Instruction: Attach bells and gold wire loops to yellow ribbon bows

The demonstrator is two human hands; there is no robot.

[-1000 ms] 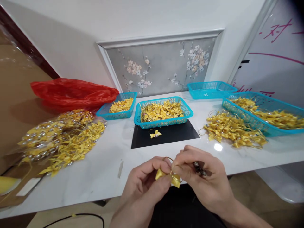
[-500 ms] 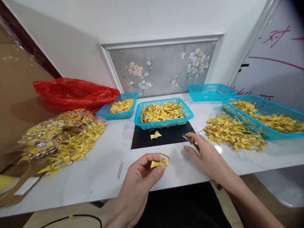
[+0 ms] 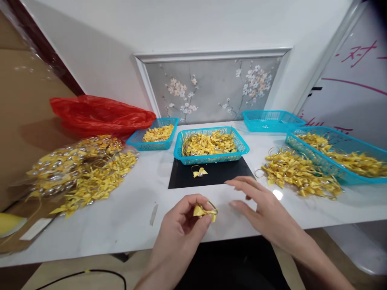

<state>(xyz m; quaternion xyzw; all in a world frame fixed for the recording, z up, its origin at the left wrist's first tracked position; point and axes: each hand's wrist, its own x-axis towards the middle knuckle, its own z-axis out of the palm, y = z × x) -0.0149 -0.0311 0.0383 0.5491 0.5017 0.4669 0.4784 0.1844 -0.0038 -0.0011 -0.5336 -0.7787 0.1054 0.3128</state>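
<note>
1. One yellow bow (image 3: 199, 212) is between the thumb and fingers of the left hand (image 3: 183, 233), raised just past the tabletop's near edge; its folded ribbon has a soft satin shine, and a thin gold loop (image 3: 214, 206) arches from its upper right side.
2. Two hands are in view: the left pinches that bow, while the right hand (image 3: 263, 205) stretches over the tabletop (image 3: 127, 225) with thumb and forefinger apart; whether its curled fingers hold anything, I cannot tell.
3. One single bow (image 3: 200, 172) lies on the flat black mat (image 3: 229, 176), with a silvery bead at its middle and a loop behind it.
4. Four blue plastic baskets, with openwork walls, stand on the tabletop: a left basket (image 3: 151, 146), a middle basket (image 3: 211, 160) partly over the mat, a right basket (image 3: 356, 180) and a back basket (image 3: 263, 127). The first three hold many yellow bows, too tangled to count.
5. One loose heap of bows (image 3: 302, 173) sits beside the right basket.
6. More beaded bows (image 3: 57, 169), partly under clear plastic, spread at the left, near one crumpled red bag (image 3: 102, 117).
</note>
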